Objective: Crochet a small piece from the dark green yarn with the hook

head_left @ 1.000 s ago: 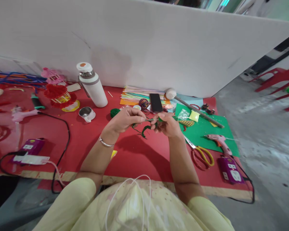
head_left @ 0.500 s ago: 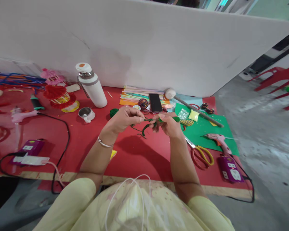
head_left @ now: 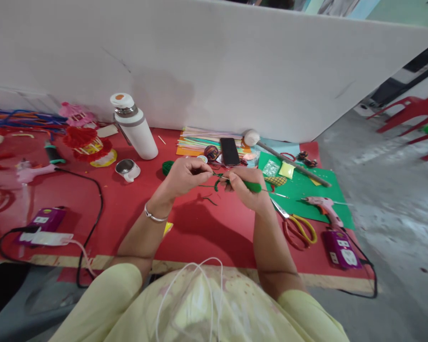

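A person in a pale yellow top is sitting at a red bench (head_left: 199, 232), working with both hands raised just above its surface. The left hand (head_left: 185, 176) is pinching a short piece of dark green yarn work (head_left: 217, 183) between thumb and fingertips, keeping it taut and steady. The right hand (head_left: 248, 190) is closing around a crochet hook with a green handle (head_left: 252, 186), its metal tip pointing left into the yarn, so the two hands are meeting at the stitch. A loose yarn tail (head_left: 209, 198) is trailing down onto the bench below them.

A small green yarn ball (head_left: 168, 166) is lying just behind the left hand, near enough to feed the work. Red and yellow scissors (head_left: 295, 225) are lying just right of the right wrist, within easy reach. Further right, a pink glue gun (head_left: 324, 208) is resting on a green sheet (head_left: 306, 192). A white flask (head_left: 133, 126) is standing upright at the back left, with its steel cup (head_left: 127, 168) beside it. A dark phone (head_left: 230, 151) is lying on stacked coloured paper behind the hands.
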A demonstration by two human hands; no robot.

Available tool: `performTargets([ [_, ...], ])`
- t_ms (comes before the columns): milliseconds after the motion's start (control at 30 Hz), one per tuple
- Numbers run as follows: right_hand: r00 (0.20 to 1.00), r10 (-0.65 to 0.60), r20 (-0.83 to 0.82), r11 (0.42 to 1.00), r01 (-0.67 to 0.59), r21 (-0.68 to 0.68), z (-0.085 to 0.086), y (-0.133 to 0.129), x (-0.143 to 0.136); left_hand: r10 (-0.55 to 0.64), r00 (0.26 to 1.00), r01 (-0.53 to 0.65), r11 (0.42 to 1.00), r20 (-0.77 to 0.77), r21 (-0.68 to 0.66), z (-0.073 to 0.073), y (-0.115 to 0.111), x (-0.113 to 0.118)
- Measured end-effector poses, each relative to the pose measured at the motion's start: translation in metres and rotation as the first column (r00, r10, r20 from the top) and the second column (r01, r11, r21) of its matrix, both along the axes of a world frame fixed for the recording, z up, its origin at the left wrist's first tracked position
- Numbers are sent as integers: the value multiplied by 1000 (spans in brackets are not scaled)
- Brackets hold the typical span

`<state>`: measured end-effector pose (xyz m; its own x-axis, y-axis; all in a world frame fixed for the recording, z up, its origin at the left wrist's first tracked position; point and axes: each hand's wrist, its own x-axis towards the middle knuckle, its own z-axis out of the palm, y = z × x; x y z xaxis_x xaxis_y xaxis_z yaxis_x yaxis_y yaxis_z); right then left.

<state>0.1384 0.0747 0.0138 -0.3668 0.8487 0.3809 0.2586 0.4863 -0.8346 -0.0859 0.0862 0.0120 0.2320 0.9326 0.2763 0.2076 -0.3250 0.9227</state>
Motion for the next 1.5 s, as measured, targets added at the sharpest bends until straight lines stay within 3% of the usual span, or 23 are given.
performTargets([
  [133,989,-55,136,980,28,199,3,-4,-6,81,989,-52,975,-126,214,-5,0,2],
  [300,973,-105,204,947,35,320,-1,-3,-10,167,968,-95,936,-189,340,-7,-1,1],
  [567,972,-150,179,887,52,458,-9,-2,-15,190,965,-110,920,-182,376,-8,0,-3],
  [667,987,-128,100,910,77,407,-10,-1,-16,164,977,-111,936,-134,333,-7,0,-5],
  [767,995,-90,-43,983,95,158,-14,1,-17,92,995,-78,969,-50,233,-3,0,-7],
  [867,982,-89,-164,996,85,-32,-17,3,-17,46,999,-49,990,26,129,1,0,-7],
  [1000,991,-109,-73,989,116,96,-17,4,-18,23,997,-28,998,71,63,2,0,-5],
  [1067,993,-115,19,964,107,242,-16,4,-19,19,999,-23,996,44,89,1,0,-3],
  [1167,974,-183,131,880,103,465,-18,8,-22,84,994,-67,972,-70,224,-4,0,1],
  [1300,926,-321,197,774,137,618,-23,12,-25,362,911,-222,834,-196,505,-15,0,9],
  [1367,912,-363,193,738,155,657,-24,13,-25,441,873,-256,779,-209,573,-20,1,12],
  [1500,914,-390,107,658,196,727,-28,13,-27,399,910,-306,831,-116,464,-24,3,16],
])
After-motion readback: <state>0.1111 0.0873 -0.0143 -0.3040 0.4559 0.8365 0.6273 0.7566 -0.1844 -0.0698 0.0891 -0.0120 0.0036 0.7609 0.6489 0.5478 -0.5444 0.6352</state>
